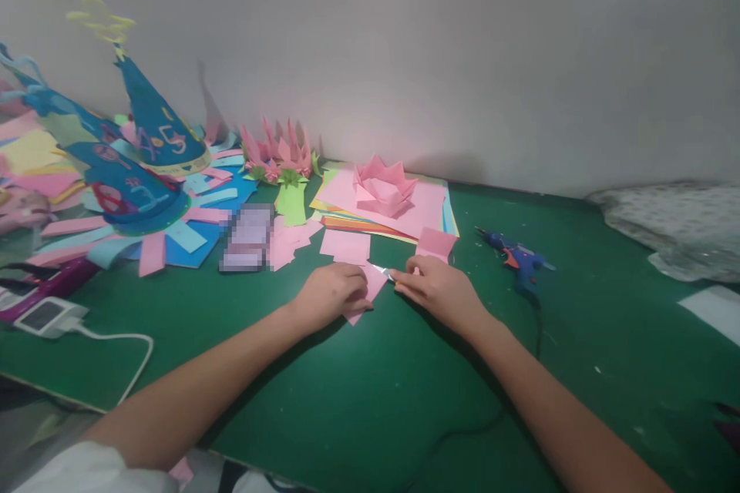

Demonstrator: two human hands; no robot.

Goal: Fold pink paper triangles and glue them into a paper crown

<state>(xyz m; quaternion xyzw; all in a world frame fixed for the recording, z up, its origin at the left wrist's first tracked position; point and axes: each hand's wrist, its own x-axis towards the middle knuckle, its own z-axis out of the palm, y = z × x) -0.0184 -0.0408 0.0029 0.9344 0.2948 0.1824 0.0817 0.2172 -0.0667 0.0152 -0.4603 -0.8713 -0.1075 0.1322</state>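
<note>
My left hand (329, 295), fingers curled and pressed together, holds a pink paper piece (375, 285) against the green table. My right hand (439, 291) is closed around a cutter knife (382, 272), its handle mostly hidden by the fingers. The thin silver blade points left and touches or overlaps the pink paper's upper right edge. Just above my left hand lies a pink paper square (345, 244). Another pink square (435, 243) sits behind my right hand, partly covered by it.
A folded pink paper flower (385, 189) rests on stacked coloured sheets (431, 216). To the right lies a blue glue gun (520, 256) with a cable. Leftward are a pixelated phone-shaped object (248, 237), blue cone hats (156, 119), a pink paper crown (280, 154) and a white-cabled device (49, 317).
</note>
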